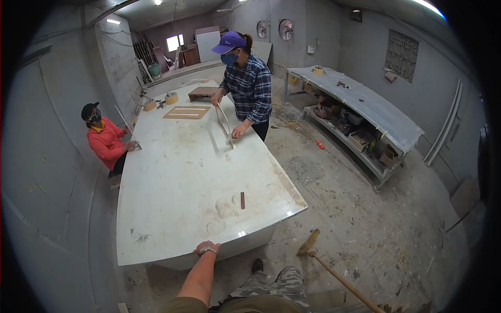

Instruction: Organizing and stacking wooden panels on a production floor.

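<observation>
- Dusty workshop floor (334, 208) surrounds a long white surface (182, 177).
- Left hand (207, 249) rests on the surface's near edge, fingers curled over the rim, holding nothing loose; right hand is out of view.
- Judgement: press flat and steady there, avoiding the small brown block (242, 200).
- Side bench (365, 104) shelf holds boxes (360, 138); contents are unclear.

A long white table (177, 177) is dusted with sawdust. On it lie a small brown block (242, 200), flat wooden frames (187, 112) and tape rolls (171, 97).
</observation>
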Tool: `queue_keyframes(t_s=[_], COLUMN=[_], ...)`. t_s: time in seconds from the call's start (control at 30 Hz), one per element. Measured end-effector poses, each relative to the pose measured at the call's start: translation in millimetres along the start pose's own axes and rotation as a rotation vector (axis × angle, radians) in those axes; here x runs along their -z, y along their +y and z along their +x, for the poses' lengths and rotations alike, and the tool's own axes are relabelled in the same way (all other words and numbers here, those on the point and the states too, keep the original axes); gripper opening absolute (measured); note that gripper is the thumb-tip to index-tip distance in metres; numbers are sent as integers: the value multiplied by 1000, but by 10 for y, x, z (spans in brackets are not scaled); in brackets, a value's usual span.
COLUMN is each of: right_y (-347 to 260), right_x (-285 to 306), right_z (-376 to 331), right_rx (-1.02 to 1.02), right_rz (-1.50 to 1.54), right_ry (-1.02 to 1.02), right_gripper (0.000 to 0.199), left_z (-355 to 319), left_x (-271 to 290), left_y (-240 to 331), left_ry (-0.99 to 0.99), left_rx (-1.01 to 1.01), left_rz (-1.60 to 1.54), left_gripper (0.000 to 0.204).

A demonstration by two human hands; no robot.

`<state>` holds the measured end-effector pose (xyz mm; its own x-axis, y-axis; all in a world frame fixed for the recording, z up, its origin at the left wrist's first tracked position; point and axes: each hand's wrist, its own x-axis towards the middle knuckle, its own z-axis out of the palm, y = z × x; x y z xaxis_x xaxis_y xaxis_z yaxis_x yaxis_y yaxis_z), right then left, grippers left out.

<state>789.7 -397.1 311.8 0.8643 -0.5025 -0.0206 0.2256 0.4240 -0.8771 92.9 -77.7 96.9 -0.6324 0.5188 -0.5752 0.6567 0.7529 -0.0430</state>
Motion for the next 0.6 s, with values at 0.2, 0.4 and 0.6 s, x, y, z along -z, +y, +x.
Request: queue_keyframes(t_s=[0.2, 0.4, 0.6], right_y=[274, 1031, 90], right_x=[-53, 554, -129], right_z=[274, 1538, 37], right_rx=[122, 279, 379], right_rz=[-252, -514, -763], right_ry=[-39, -73, -126], right_gripper=[49, 51, 54], left_z=[17, 15, -33], left_x=[-17, -6, 51], left_y=[-12, 96, -23], left_ry=[13, -20, 22], left_rx=[-2, -8, -15], left_rz=[31, 16, 45], left_gripper=[66, 68, 72])
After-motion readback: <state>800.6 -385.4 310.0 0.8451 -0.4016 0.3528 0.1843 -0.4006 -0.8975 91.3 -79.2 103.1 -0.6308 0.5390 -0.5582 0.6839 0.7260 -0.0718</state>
